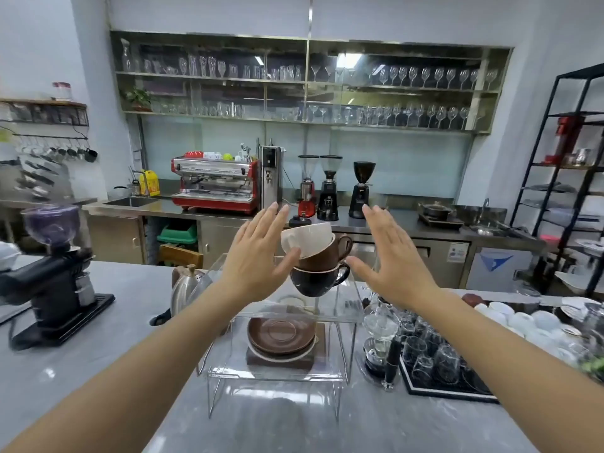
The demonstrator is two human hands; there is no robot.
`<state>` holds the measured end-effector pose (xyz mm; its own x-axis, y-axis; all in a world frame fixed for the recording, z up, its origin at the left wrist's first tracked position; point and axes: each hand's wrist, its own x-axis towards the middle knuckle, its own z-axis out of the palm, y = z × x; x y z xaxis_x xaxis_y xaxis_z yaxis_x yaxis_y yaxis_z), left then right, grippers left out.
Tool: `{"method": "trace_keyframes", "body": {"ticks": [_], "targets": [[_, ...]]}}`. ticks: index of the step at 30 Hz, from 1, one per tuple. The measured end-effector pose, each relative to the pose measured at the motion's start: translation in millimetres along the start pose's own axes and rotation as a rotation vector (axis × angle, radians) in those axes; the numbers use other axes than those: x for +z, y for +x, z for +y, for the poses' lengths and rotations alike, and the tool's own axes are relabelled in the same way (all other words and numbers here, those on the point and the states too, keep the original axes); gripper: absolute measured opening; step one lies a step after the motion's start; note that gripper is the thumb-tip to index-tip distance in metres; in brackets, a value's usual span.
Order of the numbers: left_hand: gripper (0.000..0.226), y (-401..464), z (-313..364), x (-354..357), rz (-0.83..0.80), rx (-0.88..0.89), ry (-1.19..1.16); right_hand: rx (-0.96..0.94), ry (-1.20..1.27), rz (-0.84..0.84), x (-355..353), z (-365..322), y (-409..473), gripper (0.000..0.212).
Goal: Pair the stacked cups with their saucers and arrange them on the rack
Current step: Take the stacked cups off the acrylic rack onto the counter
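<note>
Counter (98, 371) of grey stone carries a dark grinder (49, 289) by its left edge and a steel kettle (188, 289) further in. At the middle stands a clear rack (277, 374). On the rack's top tier three cups are stacked: black cup (315, 281) lowest, brown cup (327, 253) in it, white cup (305, 238) tilted on top. Stacked saucers (281, 335), brown over white, lie on its lower tier. The left hand (258, 253) is spread flat, thumb touching the white cup. The right hand (392, 259) is spread too, just beside the stack, gripping nothing. Upturned glasses (438, 358) fill a black tray near the right edge.
</note>
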<state>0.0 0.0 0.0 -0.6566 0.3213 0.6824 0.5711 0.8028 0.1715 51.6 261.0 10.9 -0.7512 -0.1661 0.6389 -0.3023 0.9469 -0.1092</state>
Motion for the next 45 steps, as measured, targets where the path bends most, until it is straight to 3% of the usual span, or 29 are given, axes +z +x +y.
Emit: {"method": "trace_keyframes", "body": {"ticks": [12, 17, 20, 23, 27, 31, 38, 45], "targets": [[0.112, -5, -5, 25, -0.14, -0.282, -0.334, 0.131, 0.309, -0.233, 19, 17, 10, 0.118], [0.098, 1, -3, 38, -0.155, -0.407, -0.559, 0.203, 0.413, -0.341, 36, 23, 17, 0.124], [0.096, 5, -5, 47, -0.19, -0.487, -0.693, 0.227, 0.48, -0.366, 45, 26, 19, 0.115], [0.091, 11, -8, 54, -0.234, -0.532, -0.811, 0.243, 0.577, -0.359, 51, 30, 23, 0.088], [0.08, 14, -9, 59, -0.274, -0.525, -0.836, 0.268, 0.67, -0.346, 59, 31, 30, 0.074], [0.074, 17, -10, 62, -0.254, -0.515, -0.868, 0.283, 0.748, -0.343, 67, 32, 35, 0.073], [0.09, 19, -15, 65, -0.235, -0.496, -0.931, 0.241, 0.821, -0.347, 79, 37, 42, 0.081], [0.089, 20, -13, 65, -0.202, -0.5, -0.984, 0.278, 0.872, -0.287, 89, 40, 43, 0.077]]}}
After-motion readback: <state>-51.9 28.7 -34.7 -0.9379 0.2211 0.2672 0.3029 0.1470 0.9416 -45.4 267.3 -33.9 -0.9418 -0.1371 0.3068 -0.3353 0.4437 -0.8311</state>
